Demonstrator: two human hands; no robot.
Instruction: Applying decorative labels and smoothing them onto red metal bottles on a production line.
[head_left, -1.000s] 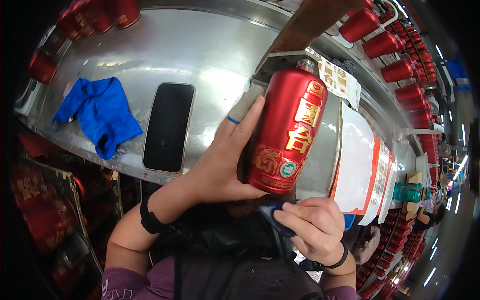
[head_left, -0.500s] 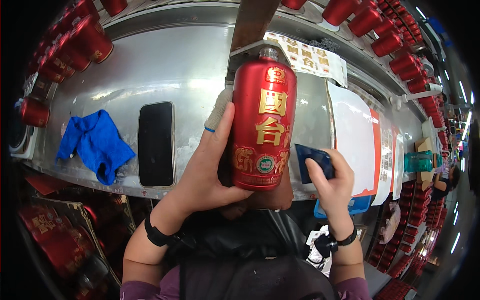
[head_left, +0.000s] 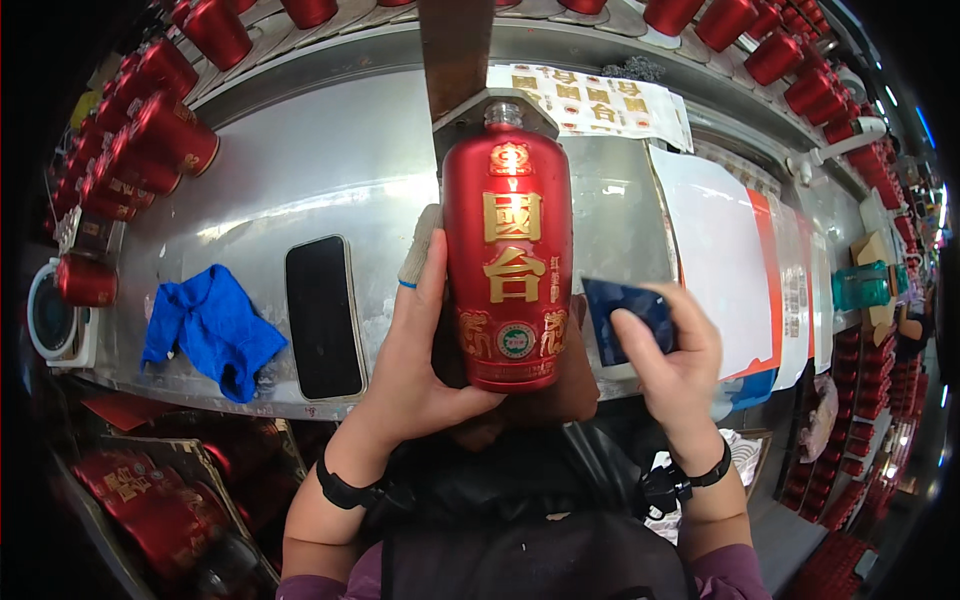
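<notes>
The right hand (head_left: 682,366), pinching a flat dark-blue sheet (head_left: 606,300), has moved to four o'clock of the glossy red bottle (head_left: 512,250) clasped in the left hand (head_left: 412,372).

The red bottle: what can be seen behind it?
Behind the bottle, a grey plate and a brown surface show at its edges; whatever its body covers cannot be seen.

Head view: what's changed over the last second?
Right hand, holding the blue piece, moved forward and right, from below the bottle to beside its lower half. Gold lettering now sits centred, not off right; the view turned too. Nothing grasped or let go: left hand still holds the bottle; phone and cloth stayed put.
</notes>
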